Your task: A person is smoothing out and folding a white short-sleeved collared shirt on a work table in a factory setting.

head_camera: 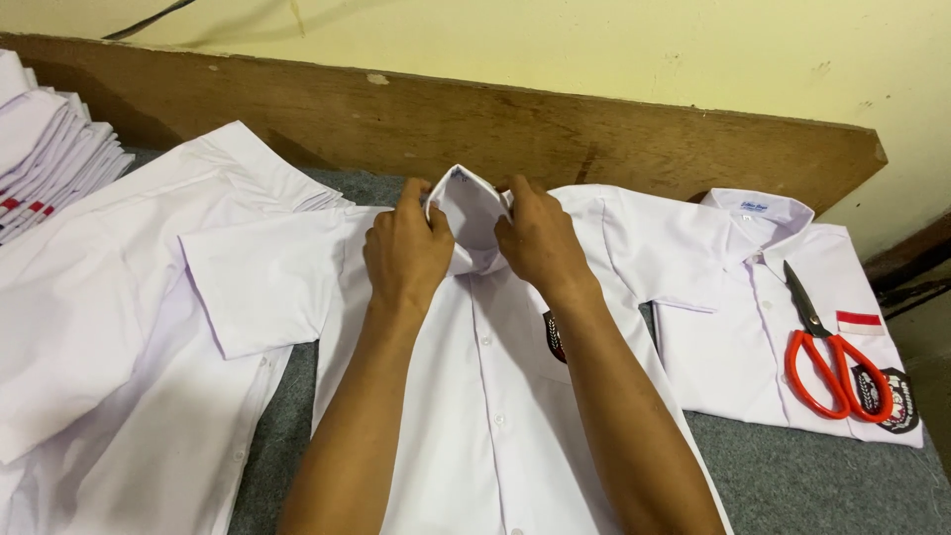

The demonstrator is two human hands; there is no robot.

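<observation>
A white short-sleeved shirt [485, 396] lies buttoned, front up, on the grey cloth-covered table [792, 476]. Its collar [471, 208] stands upright at the far end. My left hand [404, 253] grips the collar's left side with the fingers closed around it. On the right side of the collar my right hand [540, 243] pinches in the same way. A dark badge [555, 337] on the shirt's chest shows partly beside my right forearm.
A folded white shirt [763, 327] lies at the right with red-handled scissors [827, 362] on it. More white shirts [109, 297] spread at the left, and a stack of folded ones [45, 139] sits far left. A brown wooden board [594, 129] backs the table.
</observation>
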